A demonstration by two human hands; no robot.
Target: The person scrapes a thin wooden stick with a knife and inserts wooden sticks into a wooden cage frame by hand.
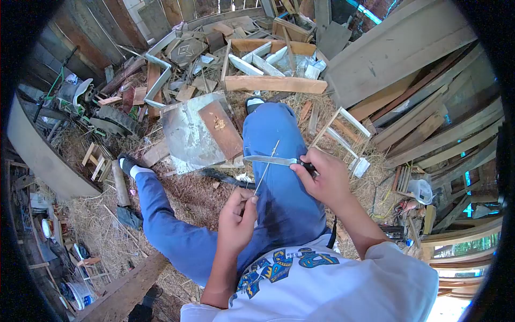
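Presently, your right hand (320, 176) has its fingers closed around the knife (284, 161), whose blade (261, 159) crosses the thin stick (264, 174) that your left hand (238, 219) pinches.

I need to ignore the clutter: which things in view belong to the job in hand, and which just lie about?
In use:
knife, in the right hand
thin stick, in the left hand

Apparently just lying about:
large wooden frame
brown board
white bucket
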